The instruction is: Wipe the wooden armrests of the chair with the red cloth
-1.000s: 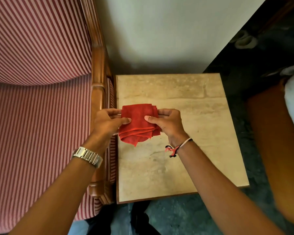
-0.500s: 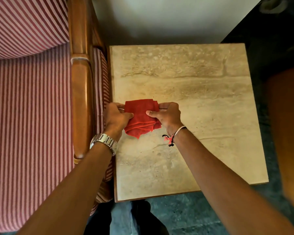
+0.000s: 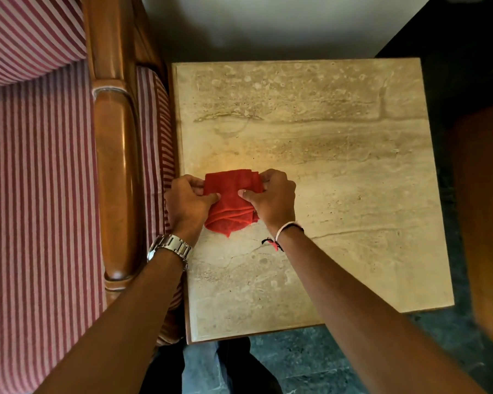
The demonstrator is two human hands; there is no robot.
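A folded red cloth hangs between both hands above the stone-topped side table. My left hand, with a metal watch on the wrist, pinches the cloth's left side. My right hand, with a thread bracelet, pinches its right side. The chair's polished wooden armrest runs front to back just left of my left hand, apart from the cloth. Striped red upholstery covers the seat and back.
The side table stands tight against the chair's padded side. A pale wall is behind it. Dark stone floor shows in front and to the right. A blurred orange-brown shape fills the right edge.
The view has tilted down and shifted left, so the armrest now shows in full. Both hands have kept hold of the cloth and gathered it tighter, low over the table.
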